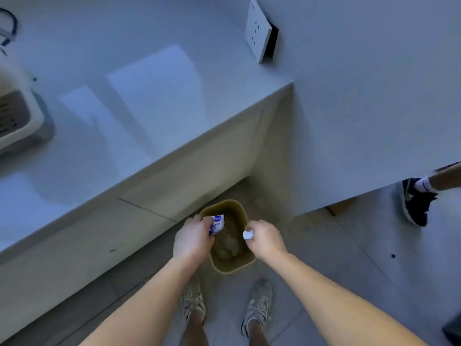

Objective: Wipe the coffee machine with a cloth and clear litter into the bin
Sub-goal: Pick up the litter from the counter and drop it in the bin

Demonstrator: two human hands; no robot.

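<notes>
A small olive-green bin (225, 268) stands on the floor against the cabinet front, with crumpled litter inside. My left hand (192, 239) is over the bin's left rim and grips a white and blue wrapper (216, 224). My right hand (265, 239) hovers over the right rim, pinching a small crumpled white scrap (248, 234). The coffee machine (17, 118) shows partly at the left edge of the white counter (139, 116). No cloth is in view.
A white wall socket (260, 29) sits on the wall above the counter's far end. My two feet in light shoes (227, 305) stand just behind the bin. Another person's foot in a black shoe (416, 201) stands at the right on the grey floor.
</notes>
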